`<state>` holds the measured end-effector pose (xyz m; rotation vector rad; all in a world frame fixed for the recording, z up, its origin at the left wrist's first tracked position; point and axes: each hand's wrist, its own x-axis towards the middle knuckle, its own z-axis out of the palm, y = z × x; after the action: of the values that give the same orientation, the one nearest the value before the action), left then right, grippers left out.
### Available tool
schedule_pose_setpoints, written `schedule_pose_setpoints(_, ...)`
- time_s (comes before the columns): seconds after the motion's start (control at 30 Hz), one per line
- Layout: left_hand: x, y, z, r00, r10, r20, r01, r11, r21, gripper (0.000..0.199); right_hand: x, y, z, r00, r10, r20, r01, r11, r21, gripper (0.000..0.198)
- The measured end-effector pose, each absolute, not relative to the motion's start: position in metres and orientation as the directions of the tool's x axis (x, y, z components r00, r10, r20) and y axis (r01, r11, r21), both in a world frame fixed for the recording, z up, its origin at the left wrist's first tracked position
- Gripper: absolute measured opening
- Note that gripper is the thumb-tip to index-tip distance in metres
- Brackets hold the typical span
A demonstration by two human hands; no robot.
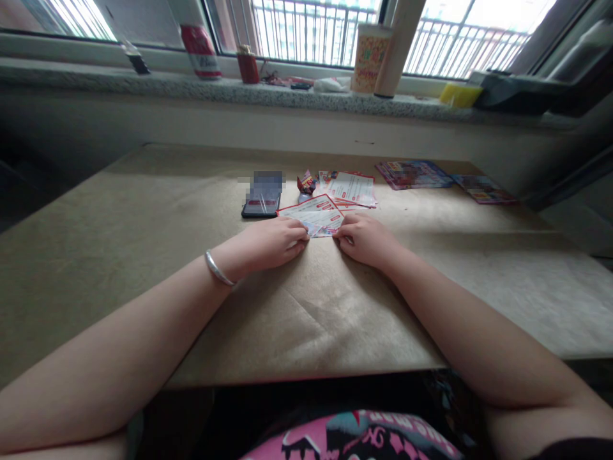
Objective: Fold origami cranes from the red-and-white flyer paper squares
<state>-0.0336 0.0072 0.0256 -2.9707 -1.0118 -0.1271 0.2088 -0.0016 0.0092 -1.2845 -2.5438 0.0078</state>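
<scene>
A printed paper sheet (313,212) with a red border lies on the table in front of me, its near edge folded up. My left hand (282,243) pinches the left end of that fold, fingers closed. At the right end, my right hand (361,237) grips the same paper between thumb and fingers. Just beyond it sit a small folded paper piece (306,184) in dark and red colours and a stack of similar printed sheets (353,188). A phone (263,195) lies left of the paper, close to my left hand.
Colourful printed sheets (412,174) and another pile (483,189) lie at the table's back right. On the windowsill (287,96) stand a red can (201,52), a red jar (248,65), a patterned cup (368,57) and a yellow item (460,95).
</scene>
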Motion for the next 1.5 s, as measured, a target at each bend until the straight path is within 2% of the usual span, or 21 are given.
schedule_pose_setpoints(0.23,-0.047,0.014,0.028,0.817,0.572,0.071,0.572,-0.820,0.018,0.037,0.209,-0.002,0.009,-0.556,0.794,0.246,0.791,0.596,-0.135,0.025)
schedule_pose_setpoints(0.4,-0.054,0.016,0.033,0.781,0.624,0.031,0.624,-0.781,0.019,0.035,0.209,-0.003,0.010,-0.555,0.798,0.236,0.796,0.591,-0.126,0.025)
schedule_pose_setpoints(0.6,-0.055,0.015,0.036,0.753,0.658,0.009,0.658,-0.753,0.010,0.032,0.206,-0.006,0.009,-0.604,0.755,0.255,0.774,0.632,-0.037,0.026)
schedule_pose_setpoints(0.7,-0.053,0.016,0.032,0.778,0.626,0.054,0.628,-0.778,-0.018,0.032,0.201,-0.006,0.005,-0.665,0.689,0.289,0.712,0.701,-0.034,0.027)
schedule_pose_setpoints(0.83,-0.048,0.017,0.023,0.870,0.480,0.116,0.491,-0.865,-0.101,0.039,0.194,-0.004,0.000,-0.687,0.655,0.315,0.674,0.736,-0.060,0.029)
schedule_pose_setpoints(0.93,-0.044,0.017,0.018,0.869,0.478,0.129,0.494,-0.855,-0.158,0.039,0.192,-0.002,-0.001,-0.696,0.652,0.301,0.674,0.738,-0.040,0.031)
schedule_pose_setpoints(1.1,-0.043,0.015,0.019,0.850,0.512,0.121,0.526,-0.831,-0.179,0.038,0.195,0.000,0.002,-0.703,0.659,0.267,0.688,0.726,0.017,0.032)
schedule_pose_setpoints(1.33,-0.048,0.016,0.024,0.846,0.524,0.098,0.533,-0.837,-0.127,0.035,0.201,0.001,0.004,-0.710,0.654,0.261,0.687,0.724,0.053,0.032)
schedule_pose_setpoints(1.5,-0.053,0.017,0.025,0.835,0.539,0.106,0.548,-0.832,-0.089,0.033,0.207,0.002,0.004,-0.690,0.667,0.281,0.701,0.713,0.028,0.031)
